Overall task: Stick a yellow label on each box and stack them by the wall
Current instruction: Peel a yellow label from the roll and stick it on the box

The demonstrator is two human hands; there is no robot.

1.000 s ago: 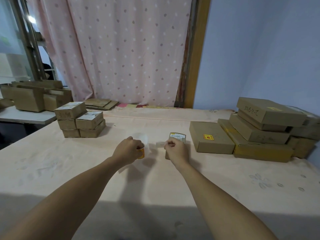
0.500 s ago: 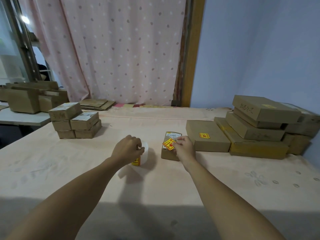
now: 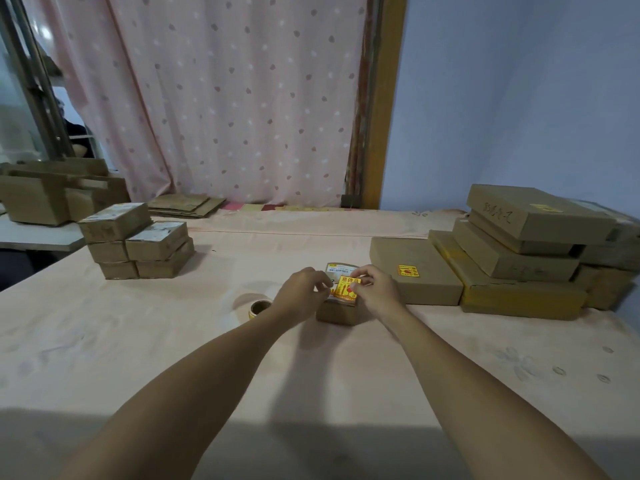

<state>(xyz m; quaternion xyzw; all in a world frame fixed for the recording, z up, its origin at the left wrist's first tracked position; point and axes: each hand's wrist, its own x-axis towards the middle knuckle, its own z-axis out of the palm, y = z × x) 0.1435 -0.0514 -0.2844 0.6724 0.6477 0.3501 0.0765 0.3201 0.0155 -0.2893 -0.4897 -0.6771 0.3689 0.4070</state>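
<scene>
Under our fingertips [image 3: 360,279] the yellow label [image 3: 346,288] lies on the small cardboard box [image 3: 337,308], both hands pinching its edges, so we should press it flat outward from centre.

The left hand [image 3: 304,292] and right hand [image 3: 375,289] are covering the edges of the yellow label [image 3: 347,288], whose print is blurring beyond reading. The wall stack [image 3: 540,247] is running off the right edge.
</scene>
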